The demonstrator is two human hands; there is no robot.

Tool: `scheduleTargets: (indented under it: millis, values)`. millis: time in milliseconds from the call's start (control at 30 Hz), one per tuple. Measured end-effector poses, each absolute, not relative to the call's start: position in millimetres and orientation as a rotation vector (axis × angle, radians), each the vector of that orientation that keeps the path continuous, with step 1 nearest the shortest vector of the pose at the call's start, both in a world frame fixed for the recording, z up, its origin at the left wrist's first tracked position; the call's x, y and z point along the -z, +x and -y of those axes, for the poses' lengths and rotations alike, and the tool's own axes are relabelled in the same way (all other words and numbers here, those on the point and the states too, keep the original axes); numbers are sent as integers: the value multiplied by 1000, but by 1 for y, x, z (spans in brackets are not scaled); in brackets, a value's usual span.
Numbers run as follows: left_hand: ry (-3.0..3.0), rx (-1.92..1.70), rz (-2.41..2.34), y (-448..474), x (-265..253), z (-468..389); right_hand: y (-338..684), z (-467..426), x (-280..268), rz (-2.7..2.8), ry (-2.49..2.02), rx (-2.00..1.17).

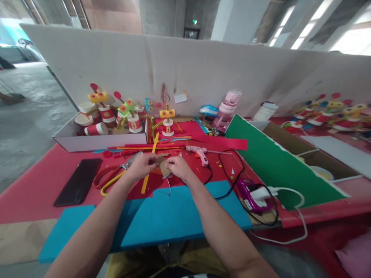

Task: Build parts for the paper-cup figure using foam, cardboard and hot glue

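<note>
Over the red tabletop, my left hand (142,166) and my right hand (179,168) pinch a small piece of brown cardboard (164,166) between them, one at each side. Its lower edge is partly hidden by my fingers. Just left of the cardboard, a yellow paper strip (145,183) lies slanting under my left hand. Scissors with red and yellow handles (108,177) rest beside my left wrist. To the right of my right hand lies a pink glue gun (199,153). Small metal pieces (164,192) sit below my hands on the blue sheet (174,220).
A black phone (78,182) lies at left. Behind it stands a white box (101,143) with paper-cup figures; another cup figure (168,124) stands near the middle. A purple power socket (252,197) with cables and a green-sided box (278,170) occupy the right. A white partition (185,65) rises behind.
</note>
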State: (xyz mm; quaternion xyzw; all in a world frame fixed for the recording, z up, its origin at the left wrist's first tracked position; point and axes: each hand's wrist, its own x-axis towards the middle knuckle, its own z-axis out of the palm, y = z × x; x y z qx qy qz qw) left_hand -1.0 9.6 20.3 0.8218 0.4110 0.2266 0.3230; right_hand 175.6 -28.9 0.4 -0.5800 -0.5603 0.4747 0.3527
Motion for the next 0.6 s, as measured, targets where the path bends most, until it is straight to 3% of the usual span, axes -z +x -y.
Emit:
scheduleTargets:
  millis: [133,333,600]
  values:
    - [2160,-572,-1000,0,-18,-10,176,30,-1,1580,-1521,-1150]
    - [2141,-490,-1026,0,-17,-11,175,33,-6,1924,-1587,-792]
    - [2164,-497,-1038,0,-17,-10,174,35,-11,1939,-1610,-822]
